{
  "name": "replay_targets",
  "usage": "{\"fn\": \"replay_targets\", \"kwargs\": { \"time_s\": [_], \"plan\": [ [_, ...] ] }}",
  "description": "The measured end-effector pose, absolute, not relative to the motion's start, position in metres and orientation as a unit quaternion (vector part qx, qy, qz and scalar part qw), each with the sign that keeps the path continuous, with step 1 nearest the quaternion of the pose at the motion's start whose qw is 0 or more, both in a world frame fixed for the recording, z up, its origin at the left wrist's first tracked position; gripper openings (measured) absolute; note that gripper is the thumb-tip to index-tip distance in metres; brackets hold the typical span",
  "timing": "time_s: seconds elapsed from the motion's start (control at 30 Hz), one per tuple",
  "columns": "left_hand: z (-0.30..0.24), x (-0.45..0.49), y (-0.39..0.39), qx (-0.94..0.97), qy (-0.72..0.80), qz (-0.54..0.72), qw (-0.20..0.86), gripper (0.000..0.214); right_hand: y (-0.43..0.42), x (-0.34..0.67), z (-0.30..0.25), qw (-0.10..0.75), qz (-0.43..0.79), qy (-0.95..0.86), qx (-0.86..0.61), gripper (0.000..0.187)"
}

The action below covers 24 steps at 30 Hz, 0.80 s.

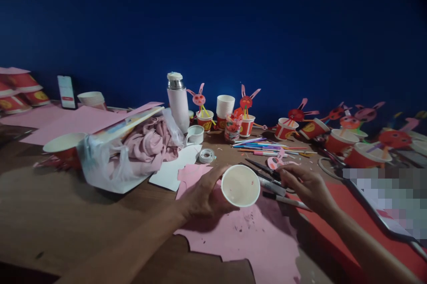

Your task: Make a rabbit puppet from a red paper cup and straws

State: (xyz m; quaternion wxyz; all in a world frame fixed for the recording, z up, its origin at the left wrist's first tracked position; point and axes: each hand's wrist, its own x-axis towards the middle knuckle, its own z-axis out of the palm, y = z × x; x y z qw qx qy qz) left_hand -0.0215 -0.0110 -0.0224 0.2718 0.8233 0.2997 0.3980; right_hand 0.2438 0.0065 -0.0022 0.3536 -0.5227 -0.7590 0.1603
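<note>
Left hand (pixel 203 196) clasps the paper cup (pixel 240 185); right hand (pixel 303 182), curled over markers (pixel 271 186) at three o'clock, grip unclear, may scatter them.

Craft table in a room: paper-cup bunnies (pixel 246 117), coloured pens (pixel 263 145), pink paper sheets (pixel 247 235), tape roll (pixel 207 156), blue wall (pixel 213 22).

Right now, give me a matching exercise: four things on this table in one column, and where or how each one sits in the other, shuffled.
Things:
1. paper cup
2. tape roll
3. phone
4. flask

Places:
A. standing upright behind the white mug
B. propped up at the far left, screen lit
C. held in the left hand
D. lying flat just in front of the white mug

Pairs: 1-C, 2-D, 3-B, 4-A
</note>
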Motion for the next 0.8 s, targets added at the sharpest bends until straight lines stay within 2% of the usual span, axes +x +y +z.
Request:
{"fn": "replay_targets", "kwargs": {
  "time_s": [0.1,0.2,0.47,0.6,0.8],
  "plan": [
    [-0.024,-0.02,-0.012,0.842,0.268,0.403,0.238,0.062,0.007,0.245,-0.006,0.384,0.161,-0.736,-0.534,0.029],
    [-0.024,-0.018,-0.014,0.858,0.235,0.394,0.231,0.057,0.006,0.246,-0.006,0.38,0.166,-0.733,-0.539,0.027],
    [-0.021,-0.011,-0.022,0.8,0.326,0.331,0.378,0.057,0.007,0.252,-0.011,0.386,0.164,-0.725,-0.546,0.026],
    [-0.022,-0.009,-0.023,0.765,0.344,0.316,0.443,0.07,0.008,0.253,-0.01,0.369,0.164,-0.733,-0.547,0.025],
    [-0.026,-0.009,-0.022,0.741,0.382,0.306,0.461,0.086,0.01,0.255,-0.01,0.372,0.179,-0.731,-0.544,0.025]
  ]
}}
